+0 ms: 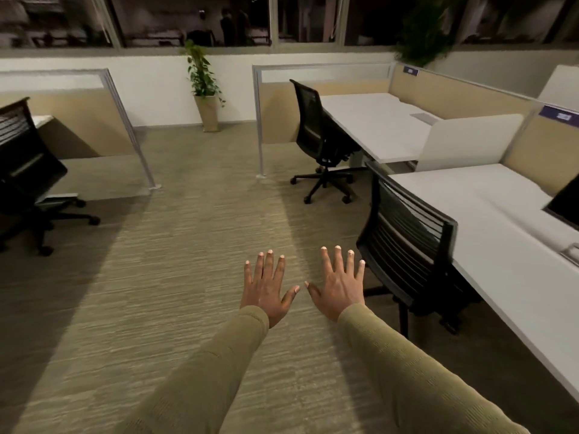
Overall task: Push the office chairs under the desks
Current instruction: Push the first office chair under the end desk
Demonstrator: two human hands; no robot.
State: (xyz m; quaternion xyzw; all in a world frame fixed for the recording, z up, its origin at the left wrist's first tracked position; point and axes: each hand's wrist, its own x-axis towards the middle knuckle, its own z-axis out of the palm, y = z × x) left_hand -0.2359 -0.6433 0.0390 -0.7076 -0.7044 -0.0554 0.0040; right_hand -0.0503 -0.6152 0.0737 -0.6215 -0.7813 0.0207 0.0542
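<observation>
Black mesh-backed chair (407, 242), smooth matt white desk (501, 233), ribbed beige carpet (188, 245).

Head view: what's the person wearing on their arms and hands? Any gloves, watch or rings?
Both arms are covered to the wrist by long olive-green sleeves of a finely ribbed knit, left sleeve and right sleeve. The left hand and right hand are bare: no gloves, no rings and no watch visible.

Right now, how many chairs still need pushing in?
Done: the near chair on the right looks mostly under its desk. In hand: nothing; the left hand and right hand are open over the carpet. Left: the far chair and the left chair stand out from their desks.
</observation>
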